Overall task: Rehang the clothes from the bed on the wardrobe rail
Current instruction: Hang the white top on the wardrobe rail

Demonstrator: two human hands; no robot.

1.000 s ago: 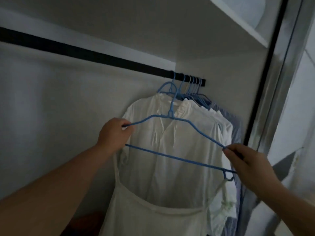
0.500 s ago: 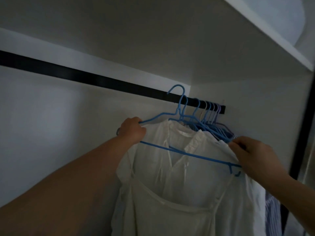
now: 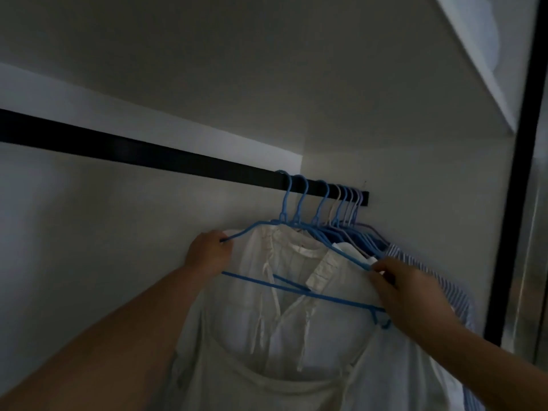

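I have the blue hanger (image 3: pixel 299 287) by both ends: my left hand (image 3: pixel 207 253) is curled round its left shoulder tip, and my right hand (image 3: pixel 397 284) pinches the right shoulder wire with the fingers closed on it. The hanger's hook sits over the black wardrobe rail (image 3: pixel 166 157), leftmost in the row of hooks (image 3: pixel 329 200) bunched at the rail's far right end. The white strappy garment (image 3: pixel 267 387) hangs from it, in front of a white shirt (image 3: pixel 299 262). I judge the load light and limp, and the thin hanger likely to flex and swing, so a hold at the two shoulder ends suits it; the narrow straps could slip off unless caught in the end notches. The light is dim. My right hand covers the right strap seat, the garment's lower part is cut off, and I cannot tell whether the left strap is seated.
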